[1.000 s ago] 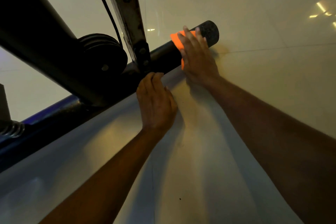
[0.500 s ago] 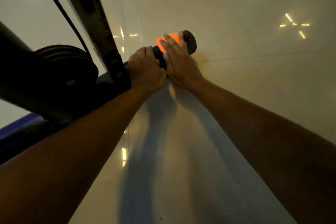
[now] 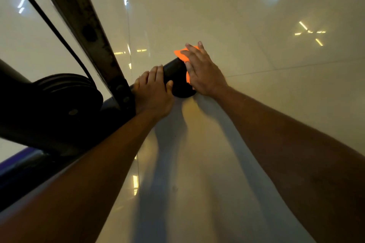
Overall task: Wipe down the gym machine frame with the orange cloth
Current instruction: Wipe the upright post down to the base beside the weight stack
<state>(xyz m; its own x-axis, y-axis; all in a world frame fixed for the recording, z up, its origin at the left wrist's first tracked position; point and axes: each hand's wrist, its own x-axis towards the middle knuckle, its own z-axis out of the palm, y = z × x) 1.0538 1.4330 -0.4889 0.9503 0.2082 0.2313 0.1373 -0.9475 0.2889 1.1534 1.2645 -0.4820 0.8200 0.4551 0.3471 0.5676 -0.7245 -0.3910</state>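
At the black bar's (image 3: 175, 77) free end, above open floor (image 3: 276, 85), the right hand (image 3: 203, 71) now presses the orange cloth (image 3: 182, 55) with spread fingers over the tip, while the left hand (image 3: 154, 92) still wraps the bar.

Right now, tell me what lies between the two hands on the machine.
In the head view, a bare stretch of black tube separates the left hand from the right hand pressing the orange cloth.

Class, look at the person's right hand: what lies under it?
Under the right hand lies the orange cloth, pressed on the end of the black frame tube. Most of the cloth and the tube's tip are covered.
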